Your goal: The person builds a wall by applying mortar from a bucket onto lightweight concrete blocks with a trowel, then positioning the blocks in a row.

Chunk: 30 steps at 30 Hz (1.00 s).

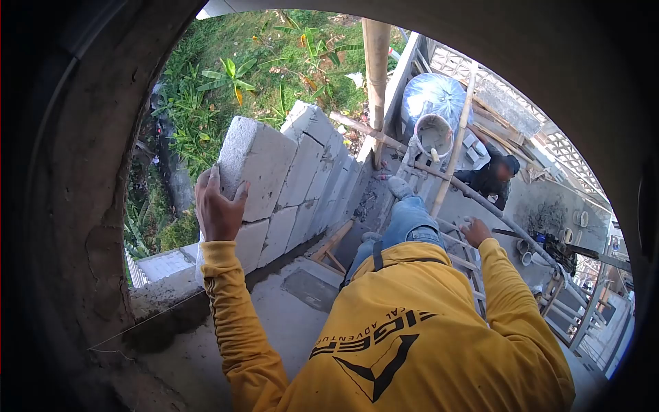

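A light grey block stands on the near end of a wall of similar blocks. My left hand grips its outer end, thumb on the face towards me and fingers at the left edge. Off to my right, my right hand is held away from the wall, fingers loosely bent and apart, with nothing visible in it. Beyond it runs a scaffold pole. A thin string crosses the ledge below the wall's near end.
An upright bamboo pole rises past the wall. A mortar-smeared bucket sits on the scaffold near my feet. Another person in dark clothes is lower down at the right. A concrete column stands at the left.
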### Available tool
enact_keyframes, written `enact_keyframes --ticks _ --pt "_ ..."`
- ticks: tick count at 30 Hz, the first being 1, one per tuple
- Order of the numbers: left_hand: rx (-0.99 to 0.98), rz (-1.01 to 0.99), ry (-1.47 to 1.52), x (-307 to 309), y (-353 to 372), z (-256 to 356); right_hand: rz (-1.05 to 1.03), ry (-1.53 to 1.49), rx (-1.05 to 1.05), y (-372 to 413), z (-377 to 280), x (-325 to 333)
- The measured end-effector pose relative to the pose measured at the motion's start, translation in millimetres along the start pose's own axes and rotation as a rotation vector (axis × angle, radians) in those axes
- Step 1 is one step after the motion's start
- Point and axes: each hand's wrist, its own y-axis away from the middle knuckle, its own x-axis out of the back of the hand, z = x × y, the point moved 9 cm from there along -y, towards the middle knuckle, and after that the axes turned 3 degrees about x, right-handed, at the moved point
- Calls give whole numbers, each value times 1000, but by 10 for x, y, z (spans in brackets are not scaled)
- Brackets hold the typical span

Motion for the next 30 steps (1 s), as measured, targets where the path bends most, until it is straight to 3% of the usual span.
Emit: enact_keyframes --ticks 14,17,20,26,29,30 --pt "-13 27 45 37 18 12 -75 12 -146 -19 538 24" --pt "-19 28 46 14 22 -3 -66 43 -103 -35 459 53" --pt "-17 22 41 14 23 -3 -141 -118 -231 26 288 127" --pt "-9 14 34 30 25 9 -211 -122 -229 -50 56 186" --pt "-4 22 44 11 51 -3 -13 -136 -227 31 -145 450" --pt "-4 29 45 11 67 -13 156 -107 -148 74 -333 681"
